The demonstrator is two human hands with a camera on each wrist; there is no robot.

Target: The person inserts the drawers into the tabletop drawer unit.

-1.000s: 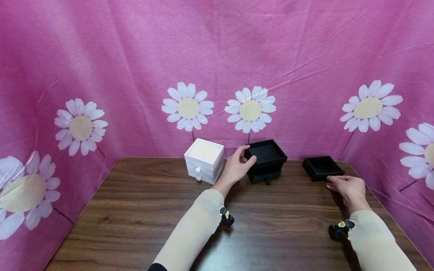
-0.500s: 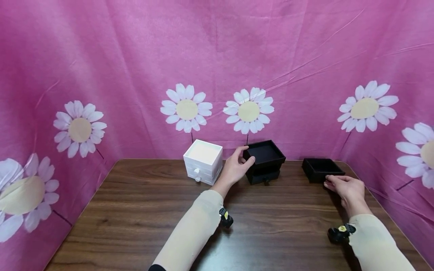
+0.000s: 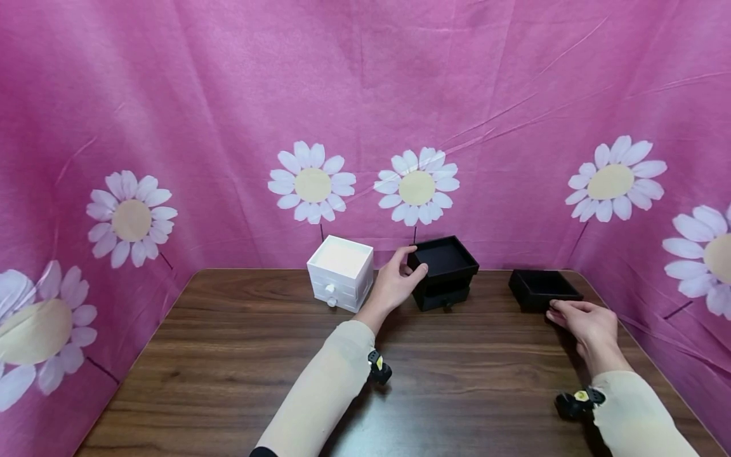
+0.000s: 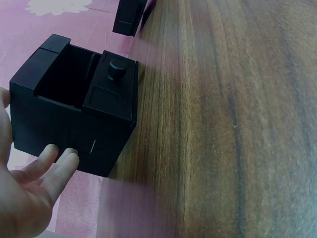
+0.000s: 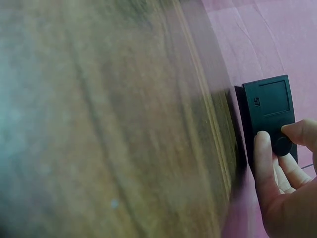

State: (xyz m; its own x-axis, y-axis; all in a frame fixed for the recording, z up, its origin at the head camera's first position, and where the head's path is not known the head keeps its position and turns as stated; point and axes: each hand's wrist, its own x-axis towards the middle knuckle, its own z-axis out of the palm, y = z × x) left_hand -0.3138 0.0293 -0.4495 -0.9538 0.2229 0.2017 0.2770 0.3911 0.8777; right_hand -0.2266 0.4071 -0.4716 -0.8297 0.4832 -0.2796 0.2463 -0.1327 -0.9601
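A small black drawer cabinet (image 3: 444, 270) stands at the back middle of the table, with an open slot above its lower drawer. My left hand (image 3: 395, 282) holds its left side, the thumb on the top front edge; in the left wrist view, fingertips (image 4: 69, 157) touch the side wall. To the right, a loose black drawer (image 3: 528, 295) shows its hollow inside. My right hand (image 3: 588, 327) holds that drawer at its front. From the right wrist, the round knob (image 5: 283, 145) is seen pinched between thumb and fingers.
A white drawer cabinet (image 3: 341, 273) with round knobs stands left of the black one, near my left wrist. The wooden table (image 3: 228, 381) ends at a pink flowered cloth (image 3: 365, 76) behind and at both sides.
My right hand and the loose black drawer have come slightly nearer to me. The left hand keeps its hold on the black cabinet, and the head view has shifted a little.
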